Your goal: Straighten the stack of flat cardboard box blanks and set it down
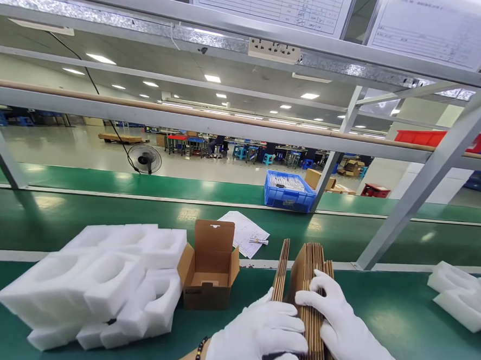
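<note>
In the head view, flattened cardboard boxes [311, 260] stand on edge in a tight bundle at the lower right of centre. A thinner group of flattened cardboard boxes [283, 264] leans slightly apart on its left. My left hand [260, 336], in a white glove, is closed around the near left part of the boxes; its palm side is hidden. My right hand [340, 324], also gloved, grips the bundle from the right, thumb and fingers curled over its top edges. Left of the hands stands an open brown cardboard box [207, 295] with its flaps up.
White foam blocks [112, 281] with round cutouts are piled at left, and more foam pieces [464, 294] lie at far right. Behind the box lie papers [239, 231] with a pen-like item. A blue crate [289, 199] stands further back. Metal frame posts [427, 183] cross the bench.
</note>
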The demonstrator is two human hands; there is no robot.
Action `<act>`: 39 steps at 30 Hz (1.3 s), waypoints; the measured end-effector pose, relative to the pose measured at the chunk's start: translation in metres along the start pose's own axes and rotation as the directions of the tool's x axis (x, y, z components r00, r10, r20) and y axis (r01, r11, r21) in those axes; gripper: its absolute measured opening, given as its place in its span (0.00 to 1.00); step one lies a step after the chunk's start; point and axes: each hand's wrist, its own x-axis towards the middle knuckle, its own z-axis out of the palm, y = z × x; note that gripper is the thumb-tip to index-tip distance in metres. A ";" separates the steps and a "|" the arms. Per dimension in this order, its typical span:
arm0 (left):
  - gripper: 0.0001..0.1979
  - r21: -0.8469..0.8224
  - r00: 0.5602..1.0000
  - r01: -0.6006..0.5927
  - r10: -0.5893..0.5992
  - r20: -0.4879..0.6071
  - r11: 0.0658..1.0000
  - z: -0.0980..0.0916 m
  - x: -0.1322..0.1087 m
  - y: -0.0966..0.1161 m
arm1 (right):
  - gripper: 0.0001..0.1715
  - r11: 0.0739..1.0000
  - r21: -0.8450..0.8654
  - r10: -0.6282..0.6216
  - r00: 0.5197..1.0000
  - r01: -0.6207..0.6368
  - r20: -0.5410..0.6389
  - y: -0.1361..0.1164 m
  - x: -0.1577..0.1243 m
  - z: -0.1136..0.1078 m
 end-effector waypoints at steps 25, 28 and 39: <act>0.11 0.059 1.000 0.014 -0.013 -0.014 0.998 0.019 -0.004 -0.007 | 0.34 0.995 0.005 -0.098 0.981 0.101 -0.170 0.025 -0.007 0.021; 0.10 0.032 1.000 0.011 -0.012 0.029 0.999 0.015 0.000 -0.004 | 0.34 0.996 0.018 -0.079 0.984 0.083 -0.159 0.024 -0.007 0.019; 0.20 -0.022 0.991 -0.095 0.093 -0.099 0.995 0.016 0.003 -0.006 | 0.33 0.991 0.004 -0.127 0.951 0.133 -0.282 0.044 -0.008 0.041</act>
